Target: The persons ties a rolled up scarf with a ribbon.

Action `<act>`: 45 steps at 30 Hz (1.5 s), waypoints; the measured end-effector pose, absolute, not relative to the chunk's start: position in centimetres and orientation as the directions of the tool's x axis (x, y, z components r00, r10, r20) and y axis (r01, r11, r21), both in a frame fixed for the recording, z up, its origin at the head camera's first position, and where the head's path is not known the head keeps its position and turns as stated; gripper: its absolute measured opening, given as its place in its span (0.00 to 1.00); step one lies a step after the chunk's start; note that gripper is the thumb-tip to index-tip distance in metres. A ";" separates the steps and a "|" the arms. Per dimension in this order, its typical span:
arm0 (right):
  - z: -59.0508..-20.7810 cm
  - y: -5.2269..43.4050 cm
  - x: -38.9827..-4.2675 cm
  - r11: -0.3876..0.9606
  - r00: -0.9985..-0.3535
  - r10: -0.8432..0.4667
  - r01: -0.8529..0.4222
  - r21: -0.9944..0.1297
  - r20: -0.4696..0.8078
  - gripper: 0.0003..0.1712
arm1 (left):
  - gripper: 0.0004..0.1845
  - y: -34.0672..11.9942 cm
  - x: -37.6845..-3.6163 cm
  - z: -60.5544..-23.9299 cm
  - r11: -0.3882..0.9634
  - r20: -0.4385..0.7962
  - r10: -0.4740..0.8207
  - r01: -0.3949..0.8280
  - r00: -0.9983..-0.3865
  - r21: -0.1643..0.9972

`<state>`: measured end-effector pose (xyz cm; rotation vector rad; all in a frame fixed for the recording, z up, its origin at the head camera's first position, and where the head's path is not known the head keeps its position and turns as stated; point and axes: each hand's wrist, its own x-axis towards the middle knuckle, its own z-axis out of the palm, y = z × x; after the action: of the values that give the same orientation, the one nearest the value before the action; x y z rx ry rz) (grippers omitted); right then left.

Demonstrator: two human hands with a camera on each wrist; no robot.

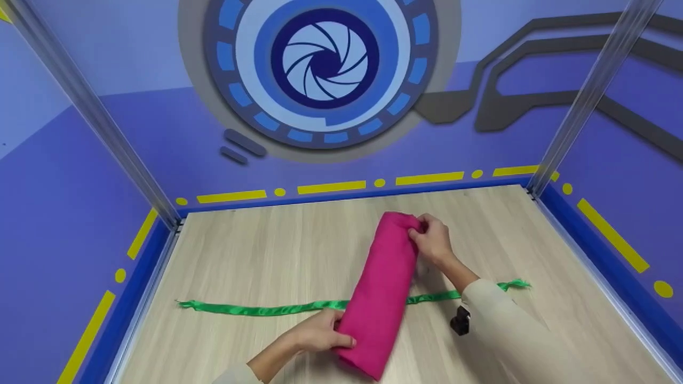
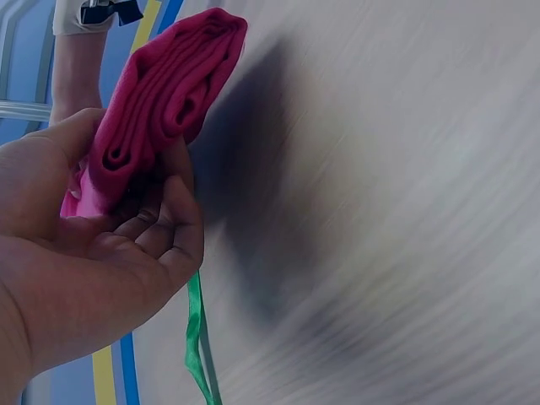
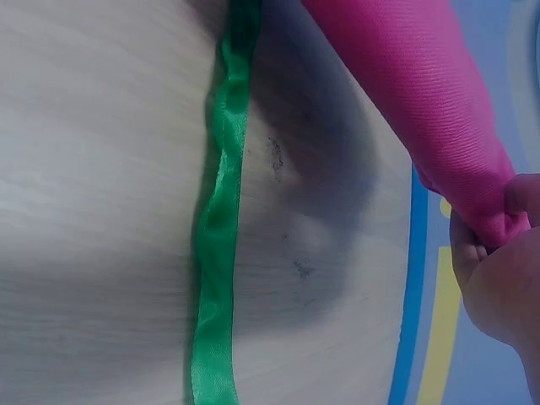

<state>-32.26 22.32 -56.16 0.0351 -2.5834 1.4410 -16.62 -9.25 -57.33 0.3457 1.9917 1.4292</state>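
Note:
A rolled pink cloth (image 1: 381, 290) lies across a green ribbon (image 1: 256, 308) on the wooden table (image 1: 256, 256). My left hand (image 1: 320, 335) grips the roll's near end, where the wrist view shows the spiral of the pink cloth (image 2: 160, 93) held between thumb and fingers of the left hand (image 2: 110, 245). My right hand (image 1: 431, 239) pinches the far end of the roll. In the right wrist view the pink cloth (image 3: 413, 93) hangs slightly above the table, held by the right hand (image 3: 498, 261), with the green ribbon (image 3: 219, 228) beneath it.
Blue walls with yellow dashes (image 1: 331, 187) surround the table. Metal posts (image 1: 587, 96) rise at the far corners. A small black camera (image 1: 460, 320) sits on my right wrist. Bare wood lies left and right of the roll.

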 end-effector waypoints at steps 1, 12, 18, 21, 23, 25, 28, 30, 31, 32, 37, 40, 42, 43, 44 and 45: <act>-56.1 22.2 -32.3 0.524 -0.983 0.066 -0.110 -0.845 0.169 0.08 | 0.14 -9.2 -16.6 -57.4 0.371 -0.354 0.558 -0.156 -0.751 0.916; -55.8 21.4 -32.5 0.524 -0.983 0.056 -0.122 -0.843 0.177 0.08 | 0.10 -8.7 -16.2 -57.5 0.395 -0.358 0.567 -0.137 -0.742 0.909; -55.6 21.0 -32.6 0.507 -0.982 0.058 -0.127 -0.853 0.180 0.08 | 0.09 -8.4 -16.0 -57.9 0.371 -0.356 0.580 -0.152 -0.733 0.916; -55.6 20.9 -32.7 0.506 -0.980 0.061 -0.133 -0.852 0.189 0.08 | 0.09 -8.1 -15.7 -58.0 0.377 -0.359 0.575 -0.152 -0.735 0.914; -55.7 20.8 -32.8 0.505 -0.979 0.064 -0.136 -0.853 0.194 0.08 | 0.09 -7.8 -15.5 -58.0 0.382 -0.366 0.567 -0.158 -0.738 0.911; -55.8 20.7 -32.8 0.504 -0.978 0.067 -0.136 -0.853 0.196 0.09 | 0.09 -7.5 -15.2 -58.1 0.383 -0.371 0.560 -0.165 -0.741 0.909; -55.9 20.4 -32.7 0.496 -0.978 0.067 -0.139 -0.857 0.197 0.09 | 0.09 -7.1 -14.8 -58.3 0.381 -0.375 0.551 -0.175 -0.746 0.908; -55.9 20.3 -32.7 0.496 -0.977 0.063 -0.146 -0.856 0.203 0.08 | 0.09 -6.9 -14.5 -58.4 0.382 -0.377 0.544 -0.178 -0.750 0.907; -55.9 20.2 -32.7 0.496 -0.977 0.059 -0.150 -0.855 0.205 0.08 | 0.08 -6.8 -14.4 -58.4 0.385 -0.379 0.539 -0.181 -0.752 0.905; -55.8 20.1 -32.6 0.496 -0.977 0.055 -0.154 -0.855 0.208 0.08 | 0.08 -6.7 -14.3 -58.5 0.388 -0.382 0.533 -0.183 -0.755 0.903; -55.7 19.5 -32.7 0.501 -0.974 0.047 -0.168 -0.849 0.220 0.07 | 0.08 -6.4 -14.1 -58.6 0.409 -0.388 0.514 -0.180 -0.765 0.895; -55.6 19.1 -32.8 0.501 -0.973 0.051 -0.169 -0.849 0.224 0.07 | 0.09 -6.0 -13.9 -58.8 0.406 -0.381 0.509 -0.176 -0.772 0.897; -55.6 18.9 -32.8 0.500 -0.974 0.048 -0.168 -0.850 0.221 0.07 | 0.10 -5.8 -13.7 -58.9 0.390 -0.379 0.501 -0.188 -0.778 0.901; -55.5 18.8 -32.8 0.501 -0.974 0.046 -0.170 -0.849 0.222 0.07 | 0.10 -5.6 -13.6 -59.0 0.380 -0.378 0.498 -0.195 -0.781 0.904; -55.5 18.7 -32.8 0.501 -0.974 0.045 -0.170 -0.849 0.221 0.07 | 0.10 -5.5 -13.5 -59.1 0.370 -0.379 0.492 -0.206 -0.784 0.906; -55.5 18.6 -32.8 0.502 -0.974 0.044 -0.170 -0.848 0.221 0.07 | 0.11 -5.4 -13.4 -59.1 0.362 -0.381 0.484 -0.217 -0.788 0.907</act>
<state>-32.84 18.61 -55.55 0.1079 -2.5310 1.4644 -13.45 -5.39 -59.13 0.2311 2.0119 1.4711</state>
